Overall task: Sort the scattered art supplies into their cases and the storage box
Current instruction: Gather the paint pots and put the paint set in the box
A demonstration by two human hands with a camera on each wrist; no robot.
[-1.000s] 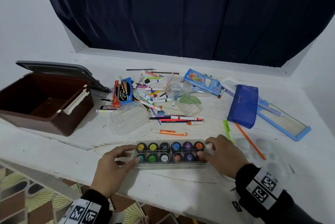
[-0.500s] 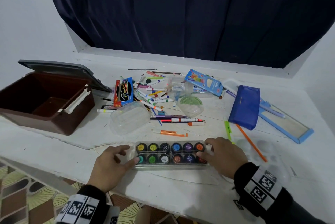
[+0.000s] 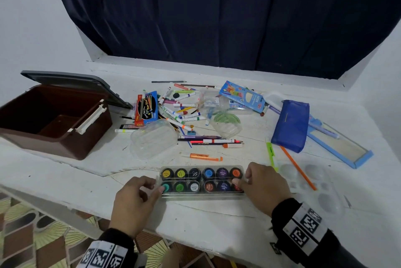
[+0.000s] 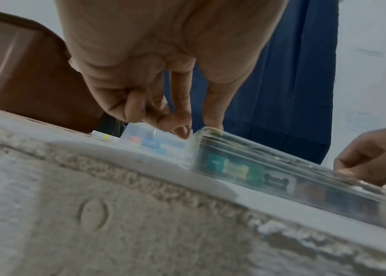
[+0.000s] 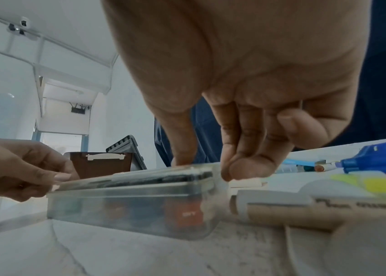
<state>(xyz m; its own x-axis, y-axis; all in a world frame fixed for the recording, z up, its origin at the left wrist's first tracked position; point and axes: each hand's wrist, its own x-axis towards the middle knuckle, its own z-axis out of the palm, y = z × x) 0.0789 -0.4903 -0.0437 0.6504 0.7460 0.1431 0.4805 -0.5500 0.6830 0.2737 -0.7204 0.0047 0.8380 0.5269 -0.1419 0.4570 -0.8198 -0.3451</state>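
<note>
Paint case: a clear plastic paint case (image 3: 201, 182) with two rows of small colour pots lies flat at the near edge of the white tabletop (image 3: 65, 178), lid on, between the two hands.
Left hand: the left hand (image 3: 135, 200) is at the case's left end; thumb on the lid over the teal pot, the other fingers (image 4: 180, 121) curled at the end wall, so the end is pinched between them.
Right hand: the right hand (image 3: 263, 185) is at the right end; thumb on the lid near the red pot, fingers (image 5: 243, 164) bunched together and bent down against the end of the case, clamping it.
Storage box: the brown storage box (image 3: 54, 120) stands open at far left, well apart from the case.
Loose supplies: markers and pencils (image 3: 184, 111) lie heaped behind the case; an orange pen (image 3: 205, 156) lies just beyond it.
Pouch: a blue pencil pouch (image 3: 290, 125) lies to the right rear.
</note>
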